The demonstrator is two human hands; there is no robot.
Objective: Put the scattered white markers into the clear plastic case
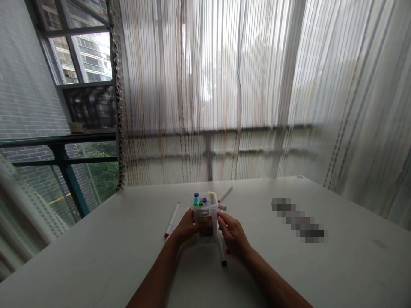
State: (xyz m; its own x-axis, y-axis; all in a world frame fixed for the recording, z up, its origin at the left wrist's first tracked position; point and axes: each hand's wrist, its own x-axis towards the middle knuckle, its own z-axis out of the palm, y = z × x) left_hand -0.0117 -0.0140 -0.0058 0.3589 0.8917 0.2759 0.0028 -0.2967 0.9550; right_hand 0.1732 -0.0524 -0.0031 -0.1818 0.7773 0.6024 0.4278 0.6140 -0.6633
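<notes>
1. We're working at a clear plastic marker box (205, 218) w/ both hands; it's standing upright near the middle of the white table (96, 265), colored marker caps (199, 200) poking out the top.
2. We're resting the left hand (185, 227) half-curled against the box's left wall, fingers bent (can't tell if it's gripping or only touching).
3. We're holding the right hand (233, 236) partly open at the box's right side, its fingertips (221, 219) at the wall; same doubt re grip.
4. We're seeing loose markers around it: a red-capped white marker (172, 220) left of the box, a dark-capped marker (222, 252) just under the right hand, a white marker (226, 193) behind, and a teal-capped marker (222, 207) beside that.
5. We're judging the step in hand as handling the box itself, w/ the loose markers lying outside it. Any lift calls for both hands closing firmly on the walls, clear of the caps.
6. We're facing a sheer striped curtain (208, 85) beyond the table.
</notes>
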